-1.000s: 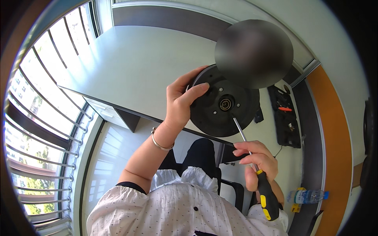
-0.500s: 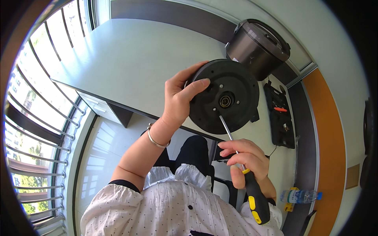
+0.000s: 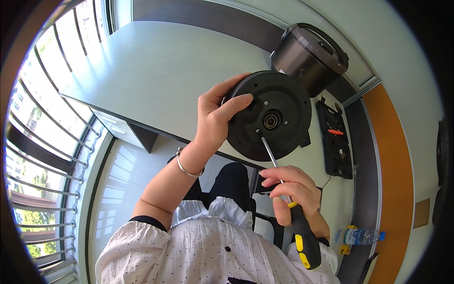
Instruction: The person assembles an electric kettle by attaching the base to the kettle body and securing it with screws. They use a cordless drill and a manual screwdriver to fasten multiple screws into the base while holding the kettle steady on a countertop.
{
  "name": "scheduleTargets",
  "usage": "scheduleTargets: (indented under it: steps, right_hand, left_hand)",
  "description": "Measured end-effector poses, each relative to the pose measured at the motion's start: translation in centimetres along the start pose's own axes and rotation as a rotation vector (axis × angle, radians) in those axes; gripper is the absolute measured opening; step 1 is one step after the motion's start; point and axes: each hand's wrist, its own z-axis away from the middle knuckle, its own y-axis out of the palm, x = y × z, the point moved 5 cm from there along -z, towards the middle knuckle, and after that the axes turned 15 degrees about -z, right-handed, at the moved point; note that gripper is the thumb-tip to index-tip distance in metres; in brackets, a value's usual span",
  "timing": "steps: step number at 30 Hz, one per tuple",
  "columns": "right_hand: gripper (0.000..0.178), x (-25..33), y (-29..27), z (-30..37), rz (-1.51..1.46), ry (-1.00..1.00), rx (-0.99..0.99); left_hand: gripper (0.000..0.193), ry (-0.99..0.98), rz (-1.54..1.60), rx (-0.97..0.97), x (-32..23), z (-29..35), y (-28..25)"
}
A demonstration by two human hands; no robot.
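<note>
My left hand point(image 3: 217, 113) grips the left rim of an electric kettle point(image 3: 288, 102), thumb on top. Its round black underside faces me, with a ringed brass-coloured connector in the middle and three screws around it. In my right hand point(image 3: 302, 189) is a screwdriver point(image 3: 305, 236) with a black and yellow handle, held between thumb and fingers near the collar. Its metal shaft slants up to the left, the tip at or just beside the lower left screw; whether it sits in the screw head I cannot tell. The kettle's far side is hidden.
A brown rice cooker point(image 3: 309, 57) stands on the pale desk point(image 3: 156, 71) behind the kettle. At the right lies an open black tool case point(image 3: 336, 142) with an orange-handled tool point(image 3: 335, 132). A water bottle point(image 3: 359, 236) lies further down, over a yellow object point(image 3: 345, 249).
My right hand and the screwdriver handle have shifted slightly left. The kettle and my left hand stay put.
</note>
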Motion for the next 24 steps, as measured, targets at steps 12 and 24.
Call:
scheduleTargets:
  steps: [12,24]
  right_hand:
    - [0.018,0.15,0.06,0.33,0.004,-0.015,0.014]
    - [0.018,0.14,0.27,0.33,0.058,-0.048,0.040]
  left_hand:
    - [0.041,0.013,-0.037,0.012,-0.36,0.11,0.24]
    - [0.042,0.016,-0.058,0.011,-0.32,0.16,0.33]
